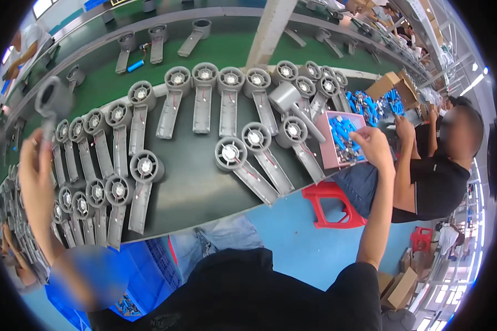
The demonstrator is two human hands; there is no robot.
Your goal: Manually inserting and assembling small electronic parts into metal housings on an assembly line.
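Observation:
On the left, my left hand is raised with its fingers round the handle of a grey handheld fan housing; both are smeared by motion. My right hand is at a pink box of blue cylindrical batteries. Its fingers are pinched together over the batteries, and what they grip is hidden. Grey fan housings lie in rows on the dark green table, such as one with a white-centred fan and a long open handle. One housing lies turned over left of the box.
Behind the rows runs a green conveyor with scattered housings and a blue battery. A pale post stands at its edge. Loose batteries lie by a carton at right. A person sits close by, near a red stool.

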